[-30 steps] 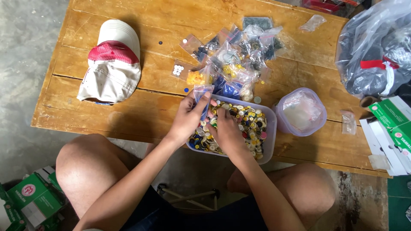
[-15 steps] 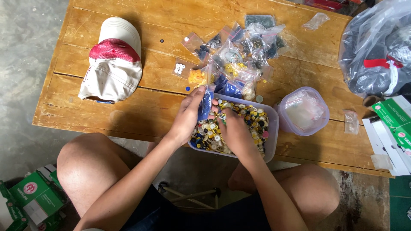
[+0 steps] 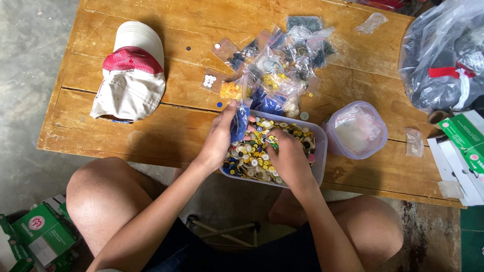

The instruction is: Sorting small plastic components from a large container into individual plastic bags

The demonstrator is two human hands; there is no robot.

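Note:
A clear plastic tub point(image 3: 319, 151) full of mixed coloured buttons point(image 3: 252, 158) sits at the near edge of the wooden table point(image 3: 151, 126). My left hand point(image 3: 220, 136) holds a small clear bag of blue buttons point(image 3: 240, 122) upright over the tub's left end. Inside the tub, my right hand point(image 3: 286, 156) rests on the buttons with its fingers curled among them. Just beyond the tub lies a pile of small clear bags of sorted buttons point(image 3: 282, 60).
A cream and red cap point(image 3: 132, 75) lies at the table's left. A round clear container with plastic bags inside point(image 3: 357, 130) stands right of the tub. A large plastic sack point(image 3: 443, 55) and green and white boxes point(image 3: 464, 146) crowd the right side. More green boxes point(image 3: 40, 231) lie on the floor.
My left hand has lifted the small blue bag slightly higher over the tub. My right hand has shifted a little within the buttons.

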